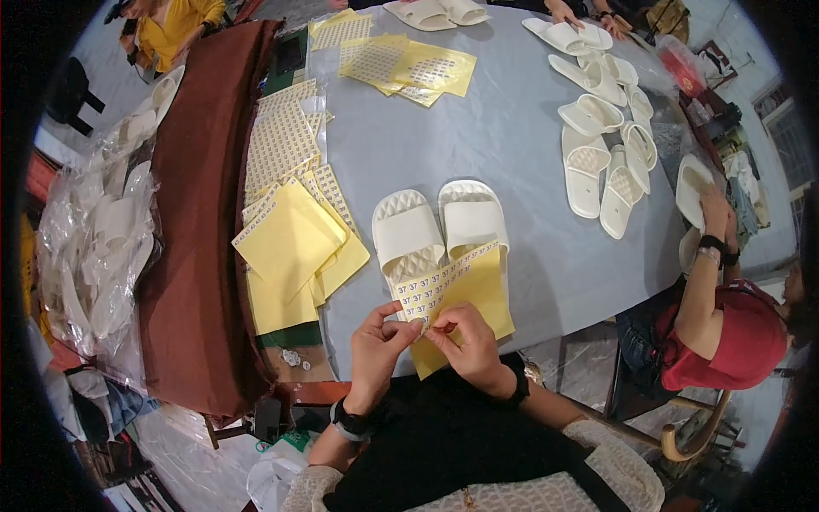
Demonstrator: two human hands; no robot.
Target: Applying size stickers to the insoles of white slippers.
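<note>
Over the white slippers on the tabletop, the left hand and right hand are pinching the sticker sheet near its edge, apparently peeling, the next move likely calling for a steady pull.

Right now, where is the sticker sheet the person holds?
In the head view, the sticker sheet is just below centre, at the fingertips of the left hand and right hand, partly hiding two white slippers.

Saw one dark two-digit number repeated in rows on the nearest yellow-backed sticker sheet. Spotted similar rows of small print on the left-hand sticker pile and far sticker sheets, too tiny to read reliably.
</note>
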